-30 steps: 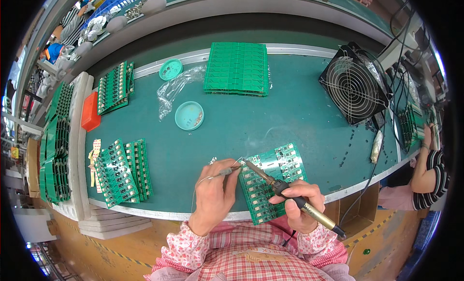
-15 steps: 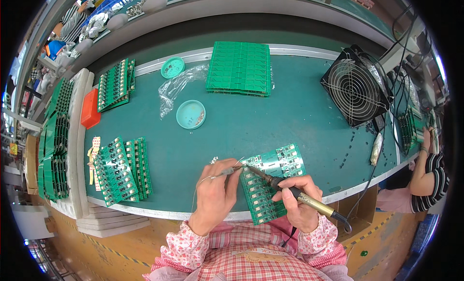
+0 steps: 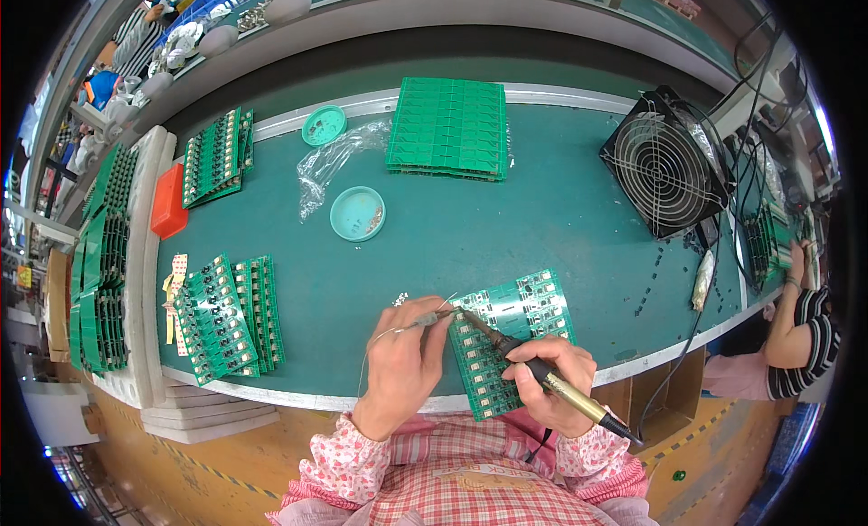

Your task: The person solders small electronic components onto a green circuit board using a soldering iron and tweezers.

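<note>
My right hand (image 3: 556, 381) grips a soldering iron (image 3: 571, 398) with a black and gold handle. Its tip slants up-left to the top left corner of a green circuit board (image 3: 495, 368) at the table's front edge. Rows of small pale components line this board. My left hand (image 3: 404, 359) pinches a thin grey-sleeved tool (image 3: 425, 320), whose point meets the iron's tip at that corner. A fine wire trails down beside the left hand. Whether the two tips touch is too small to tell.
A stack of green boards (image 3: 448, 128) lies at the back. Left are more boards (image 3: 217, 318), a red box (image 3: 169, 203) and foam (image 3: 145, 255). Two turquoise dishes (image 3: 357, 191) flank plastic film (image 3: 316, 169). A black fan (image 3: 665, 169) stands right; another person's arm (image 3: 791, 318) is beyond.
The soldering iron's handle and my right hand have shifted slightly left and downward, so the iron stands steeper. Its tip stays at the board's corner. My left hand has hardly moved.
</note>
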A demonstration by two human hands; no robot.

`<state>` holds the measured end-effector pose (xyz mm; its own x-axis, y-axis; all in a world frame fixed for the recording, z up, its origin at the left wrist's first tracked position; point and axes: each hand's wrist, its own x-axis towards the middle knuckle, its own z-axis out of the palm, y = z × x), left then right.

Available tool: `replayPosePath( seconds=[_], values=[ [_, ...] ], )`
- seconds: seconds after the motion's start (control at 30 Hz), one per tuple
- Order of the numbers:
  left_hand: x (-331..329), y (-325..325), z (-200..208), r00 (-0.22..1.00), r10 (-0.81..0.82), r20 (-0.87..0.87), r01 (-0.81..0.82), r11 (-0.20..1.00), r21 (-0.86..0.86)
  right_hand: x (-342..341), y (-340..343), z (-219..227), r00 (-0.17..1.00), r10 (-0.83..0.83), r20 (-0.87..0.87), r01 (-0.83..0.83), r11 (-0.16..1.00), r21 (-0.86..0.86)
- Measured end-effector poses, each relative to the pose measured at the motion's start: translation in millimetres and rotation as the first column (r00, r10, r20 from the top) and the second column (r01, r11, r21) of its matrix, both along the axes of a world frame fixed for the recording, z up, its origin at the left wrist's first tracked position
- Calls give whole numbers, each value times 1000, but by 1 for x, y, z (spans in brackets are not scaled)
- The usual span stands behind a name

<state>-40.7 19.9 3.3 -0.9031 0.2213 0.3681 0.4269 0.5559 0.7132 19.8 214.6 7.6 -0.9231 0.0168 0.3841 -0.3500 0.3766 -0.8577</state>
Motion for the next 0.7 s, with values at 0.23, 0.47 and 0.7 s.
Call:
replayPosePath(
  seconds=[0.23, 0.47, 0.7],
  values=[
    [0, 0, 0, 1000, -4, 7, 4, 1000, 1, 9, -1, 4, 991, -114, 74, 122, 986, -116],
    [0, 0, 0, 1000, -5, -5, 5, 1000, 4, 9, 0, 3, 987, -145, 66, 153, 980, -128],
    [1, 0, -1, 1000, -3, -21, 3, 1000, -11, 5, 3, 3, 998, -16, 55, 19, 999, -50]
  ],
)
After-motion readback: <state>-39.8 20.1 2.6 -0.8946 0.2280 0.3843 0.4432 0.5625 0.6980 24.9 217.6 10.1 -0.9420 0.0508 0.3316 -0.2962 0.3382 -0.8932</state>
